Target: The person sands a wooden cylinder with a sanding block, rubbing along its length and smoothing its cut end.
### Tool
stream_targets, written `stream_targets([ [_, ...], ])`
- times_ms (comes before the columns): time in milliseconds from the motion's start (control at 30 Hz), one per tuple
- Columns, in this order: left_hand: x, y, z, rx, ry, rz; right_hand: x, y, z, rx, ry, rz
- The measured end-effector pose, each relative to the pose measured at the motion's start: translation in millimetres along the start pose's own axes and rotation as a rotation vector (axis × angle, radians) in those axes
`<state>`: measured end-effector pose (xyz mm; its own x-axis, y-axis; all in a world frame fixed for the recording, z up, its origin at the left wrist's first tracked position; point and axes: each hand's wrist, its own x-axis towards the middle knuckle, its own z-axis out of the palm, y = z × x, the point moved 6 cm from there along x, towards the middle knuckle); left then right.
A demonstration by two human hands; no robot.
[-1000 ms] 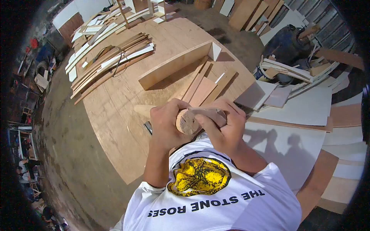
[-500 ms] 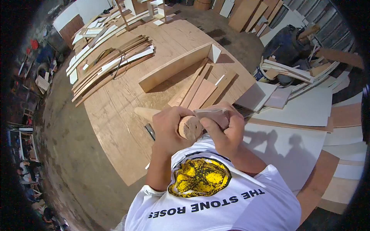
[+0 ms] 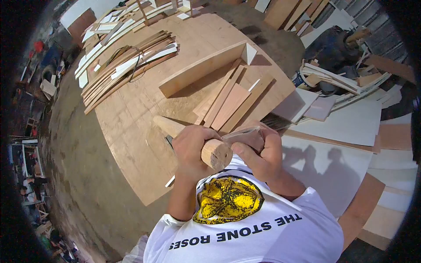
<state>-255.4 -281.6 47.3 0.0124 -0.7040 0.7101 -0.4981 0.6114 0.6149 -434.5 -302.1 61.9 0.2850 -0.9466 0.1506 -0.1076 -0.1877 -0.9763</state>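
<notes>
My left hand [image 3: 189,147] is closed around a thick round wooden pole [image 3: 216,154], just behind its end. The rough, pitted end faces me, and the pole's other end reaches away over the table to the left. My right hand [image 3: 267,153] is closed on a folded pinkish-brown sheet that looks like sandpaper [image 3: 246,138], thumb on the near side. The sheet is close beside the pole's near end; whether they touch I cannot tell. A small dark object [image 3: 169,140] lies partly hidden behind my left wrist.
Under the pole is a plywood table [image 3: 131,144]. Several loose boards [image 3: 232,103] and an upright long panel [image 3: 206,68] lie beyond my hands. A bundle of thin strips [image 3: 127,70] is at the far left. White sheets [image 3: 324,164] are stacked on the right.
The pole's near end has tipped slightly down and to the right, showing more of its side. My right hand has shifted slightly right with the folded sheet. The view has moved a little.
</notes>
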Motion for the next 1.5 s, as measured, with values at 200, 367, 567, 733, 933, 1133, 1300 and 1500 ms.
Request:
stream_targets([
  [200, -3, -5, 6, 0.037, -0.051, -0.016, 14, -8, 8, 0.061, -0.025, 0.037],
  [367, 1, -7, 15, -0.012, -0.023, 0.011, 17, -12, 10, 0.007, -0.067, -0.07],
  [567, 5, -3, 8, -0.045, -0.037, -0.002, 4, 14, 0, 0.297, -0.037, 0.228],
  [733, 2, 1, 16, -0.01, -0.045, 0.024, 9, 11, 0, 0.291, -0.079, 0.184],
  [933, 2, 2, 17, 0.001, -0.061, 0.016, 10, 11, -5, 0.286, -0.118, 0.181],
  [1133, -1, 1, 22, 0.003, -0.058, -0.015, 9, 19, -1, 0.314, -0.054, 0.164],
  [1300, -8, -4, 23, 0.042, -0.024, -0.016, 10, 6, 6, 0.348, -0.097, 0.16],
  [1500, -2, 4, 17, -0.009, 0.023, 0.018, -5, 28, 3, 0.43, 0.031, 0.156],
])
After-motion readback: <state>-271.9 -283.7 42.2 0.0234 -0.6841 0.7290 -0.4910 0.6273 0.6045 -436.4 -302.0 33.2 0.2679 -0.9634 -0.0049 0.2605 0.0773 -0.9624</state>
